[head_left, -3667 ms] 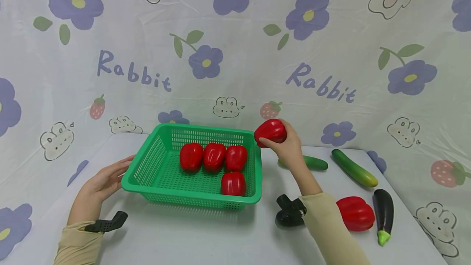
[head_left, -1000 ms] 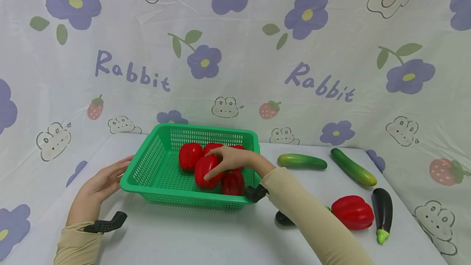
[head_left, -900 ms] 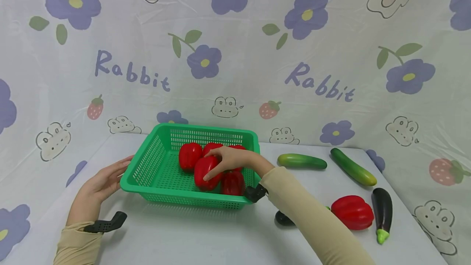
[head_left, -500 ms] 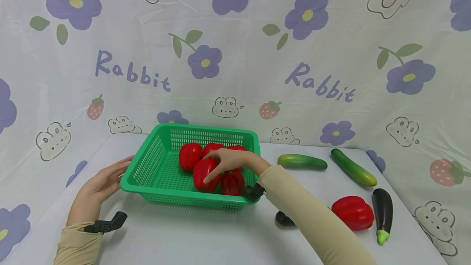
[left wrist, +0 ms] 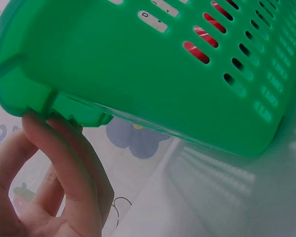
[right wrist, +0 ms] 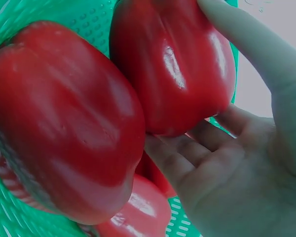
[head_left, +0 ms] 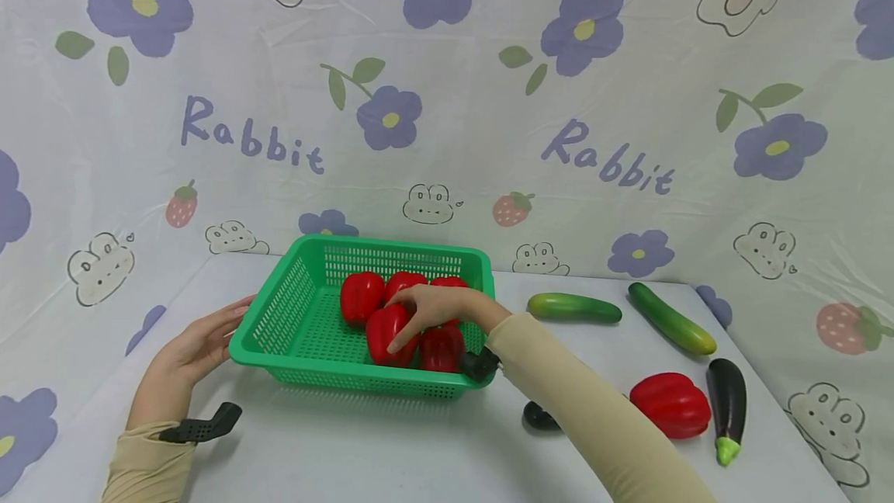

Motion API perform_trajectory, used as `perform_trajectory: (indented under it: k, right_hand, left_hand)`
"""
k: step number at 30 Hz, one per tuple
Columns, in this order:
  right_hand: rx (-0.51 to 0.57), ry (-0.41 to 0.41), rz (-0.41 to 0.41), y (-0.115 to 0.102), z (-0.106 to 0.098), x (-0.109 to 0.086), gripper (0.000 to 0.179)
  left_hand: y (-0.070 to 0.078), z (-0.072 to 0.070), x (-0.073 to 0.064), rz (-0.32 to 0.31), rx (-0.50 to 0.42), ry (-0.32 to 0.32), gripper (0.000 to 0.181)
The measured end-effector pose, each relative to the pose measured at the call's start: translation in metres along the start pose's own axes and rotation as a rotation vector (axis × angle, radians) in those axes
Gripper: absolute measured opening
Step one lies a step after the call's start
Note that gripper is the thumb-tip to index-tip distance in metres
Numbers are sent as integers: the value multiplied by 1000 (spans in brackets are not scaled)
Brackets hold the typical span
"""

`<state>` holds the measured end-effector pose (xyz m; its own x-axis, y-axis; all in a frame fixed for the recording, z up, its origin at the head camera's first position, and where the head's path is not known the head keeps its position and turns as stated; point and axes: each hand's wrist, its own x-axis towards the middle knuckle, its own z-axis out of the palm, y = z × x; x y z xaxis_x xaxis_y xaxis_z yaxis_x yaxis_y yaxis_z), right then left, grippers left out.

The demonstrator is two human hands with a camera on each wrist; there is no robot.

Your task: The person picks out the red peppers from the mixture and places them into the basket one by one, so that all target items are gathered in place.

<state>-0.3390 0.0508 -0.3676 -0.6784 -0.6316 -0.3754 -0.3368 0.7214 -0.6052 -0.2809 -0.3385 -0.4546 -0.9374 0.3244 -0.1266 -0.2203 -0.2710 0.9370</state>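
Note:
A green plastic basket (head_left: pixel 314 363) stands on the table with several red bell peppers inside, among them a pepper (head_left: pixel 362 297) at the left of the group. My right hand (head_left: pixel 436 307) reaches over the basket's right side and holds a red bell pepper (head_left: pixel 386 334) near the front wall, thumb on one side and fingers on the other. In the right wrist view, this held pepper (right wrist: pixel 172 69) is beside another large pepper (right wrist: pixel 64 123). At the basket's left end my left hand (head_left: pixel 199 344) grips the rim (left wrist: pixel 39 94) with bent fingers.
Right of the basket lie two cucumbers (head_left: pixel 574 307) (head_left: pixel 672 318), another red bell pepper (head_left: pixel 670 405) and a dark eggplant (head_left: pixel 728 402). A black rounded thing (head_left: pixel 539 416) is partly hidden by the right sleeve. A patterned cloth (head_left: pixel 447 161) hangs behind the table.
Since the oldest frame, my right hand has carried the bell pepper from above the right rim down into the basket. Lately it has shifted slightly toward the front left. My left hand stays put.

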Motion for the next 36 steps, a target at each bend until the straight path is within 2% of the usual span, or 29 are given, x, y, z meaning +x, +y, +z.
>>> perform_trajectory:
  k: [4,15,36]
  right_hand:
    - [-8,-2,15,0,1,1,76]
    - [-9,-1,22,-1,2,-1,74]
    - [-54,6,40,-2,4,1,75]
  left_hand:
    - [0,1,-1,-3,-9,-3,35]
    - [0,1,0,-24,39,57,32]
    - [0,1,-1,-27,28,55,32]
